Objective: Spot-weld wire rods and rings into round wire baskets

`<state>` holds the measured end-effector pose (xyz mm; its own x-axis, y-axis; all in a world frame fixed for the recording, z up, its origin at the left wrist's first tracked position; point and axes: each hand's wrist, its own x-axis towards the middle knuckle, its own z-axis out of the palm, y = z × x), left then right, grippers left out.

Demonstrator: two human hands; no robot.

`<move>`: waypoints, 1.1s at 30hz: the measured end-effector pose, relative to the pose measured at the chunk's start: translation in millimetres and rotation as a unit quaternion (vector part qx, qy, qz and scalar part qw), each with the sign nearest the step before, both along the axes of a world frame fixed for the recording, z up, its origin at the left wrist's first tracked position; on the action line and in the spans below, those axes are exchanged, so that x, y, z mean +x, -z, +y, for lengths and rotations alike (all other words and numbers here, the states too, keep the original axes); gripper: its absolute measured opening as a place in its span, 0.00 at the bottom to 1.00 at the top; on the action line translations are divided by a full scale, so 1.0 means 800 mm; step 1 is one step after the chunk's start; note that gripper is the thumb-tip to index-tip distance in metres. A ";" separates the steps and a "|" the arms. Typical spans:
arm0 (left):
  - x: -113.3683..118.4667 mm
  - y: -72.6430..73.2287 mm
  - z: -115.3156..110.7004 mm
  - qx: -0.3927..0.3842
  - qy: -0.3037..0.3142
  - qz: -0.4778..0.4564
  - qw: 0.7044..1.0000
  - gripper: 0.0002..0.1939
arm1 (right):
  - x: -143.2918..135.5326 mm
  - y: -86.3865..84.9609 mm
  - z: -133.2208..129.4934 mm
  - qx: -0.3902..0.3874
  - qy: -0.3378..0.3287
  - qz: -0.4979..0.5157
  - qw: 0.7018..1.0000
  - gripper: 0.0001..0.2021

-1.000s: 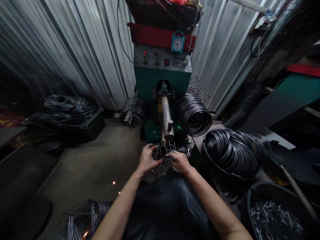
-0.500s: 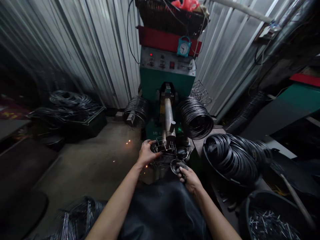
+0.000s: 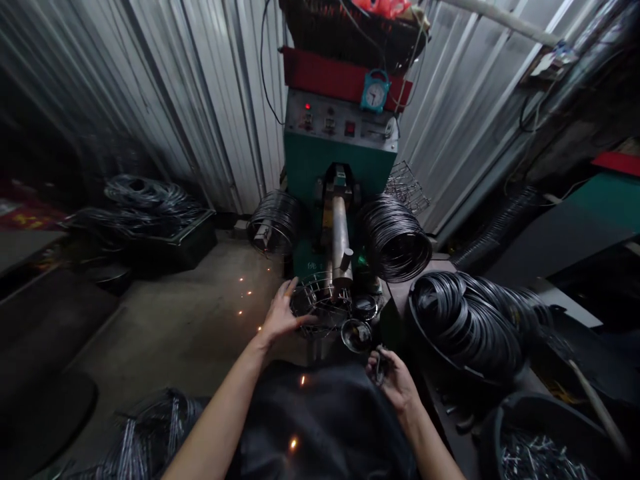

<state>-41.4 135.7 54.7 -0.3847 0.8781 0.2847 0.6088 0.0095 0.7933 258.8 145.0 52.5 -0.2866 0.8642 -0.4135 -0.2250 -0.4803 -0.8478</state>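
My left hand (image 3: 281, 315) grips the left rim of a round wire frame (image 3: 311, 288), thumb low and fingers high. The frame sits under the tip of a spot-welding machine's metal arm (image 3: 341, 230). My right hand (image 3: 393, 375) is held closer to my body, right of the frame, with its fingers curled together around something small and dark that I cannot make out. Just beyond its fingertips is a small round bowl (image 3: 356, 335) with bits in it. A second small bowl (image 3: 365, 307) stands behind that one. Orange sparks hang over the floor and my dark apron (image 3: 325, 420).
Coils of wire hang left (image 3: 274, 223) and right (image 3: 395, 237) of the green machine body (image 3: 345, 157). To the right stand a tub of wire rings (image 3: 465, 320) and a bucket of short metal pieces (image 3: 545, 453). Wire bundles (image 3: 160, 433) lie at lower left.
My right hand has drawn back from the small bowl toward my body, fingers closed. My left hand has shifted slightly left with the wire frame. Sparks have spread onto the apron.
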 end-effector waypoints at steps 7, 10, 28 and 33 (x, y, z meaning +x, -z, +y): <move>0.018 0.044 -0.018 0.070 0.014 -0.275 0.959 0.44 | 0.041 0.080 -0.050 0.278 -0.036 -0.326 0.903 0.09; 0.013 0.037 -0.015 0.075 0.002 -0.294 0.953 0.40 | 0.043 0.073 -0.053 0.313 -0.115 -0.362 0.870 0.09; 0.078 -0.067 -0.105 -0.009 0.068 0.227 0.972 0.31 | -0.103 -0.082 -0.034 0.463 -0.230 -0.440 0.734 0.13; 0.080 -0.065 -0.099 -0.011 0.065 0.186 0.980 0.32 | -0.086 -0.075 -0.030 0.509 -0.292 -0.341 0.735 0.13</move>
